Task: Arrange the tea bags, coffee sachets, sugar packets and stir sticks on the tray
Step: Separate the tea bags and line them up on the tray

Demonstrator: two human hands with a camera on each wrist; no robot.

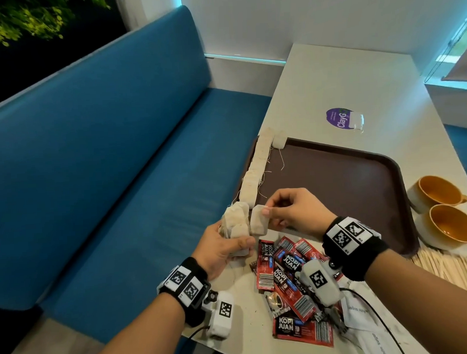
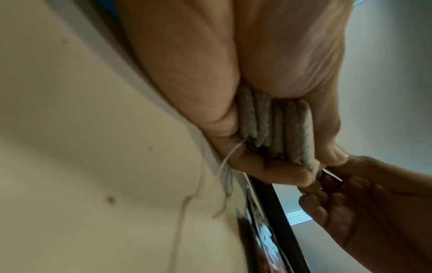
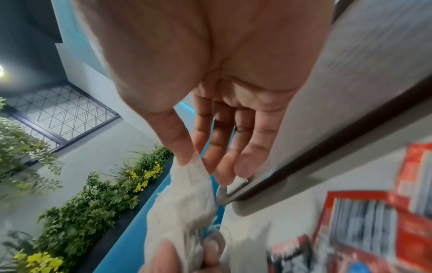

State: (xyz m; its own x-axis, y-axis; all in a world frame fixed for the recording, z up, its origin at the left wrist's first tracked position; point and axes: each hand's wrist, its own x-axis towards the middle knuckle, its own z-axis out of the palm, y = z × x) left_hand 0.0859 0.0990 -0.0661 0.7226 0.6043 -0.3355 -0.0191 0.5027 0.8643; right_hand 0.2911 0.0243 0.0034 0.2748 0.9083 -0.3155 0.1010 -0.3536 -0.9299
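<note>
The right hand (image 1: pixel 292 209) pinches one tea bag (image 1: pixel 259 220) by its top edge between thumb and forefinger, the other fingers loosely bent. That bag hangs just right of, and touching, a bundle of tea bags (image 1: pixel 236 225) that the left hand (image 1: pixel 222 249) grips, thumb pressed across the front. From the left wrist view about five bags (image 2: pixel 275 127) show edge-on in that fist, with loose strings trailing below. Both hands are above the near left corner of the brown tray (image 1: pixel 347 182).

On the tray, a row of tea bags (image 1: pixel 256 170) runs along the left rim from near to far; they overlap, so an exact count cannot be told, roughly eight. One more bag (image 1: pixel 279 139) lies at the far left corner, starting a second line.

Near the hands, on the pale table (image 1: pixel 329 73), lies a heap of red coffee sachets (image 1: pixel 290 284), about ten, overlapping. To the right are two orange cups (image 1: pixel 440 210), side by side beyond the tray's right rim, and a spread of wooden stir sticks (image 1: pixel 445 269), too many to count. Far on the table sits one purple sticker (image 1: pixel 339 118).
</note>
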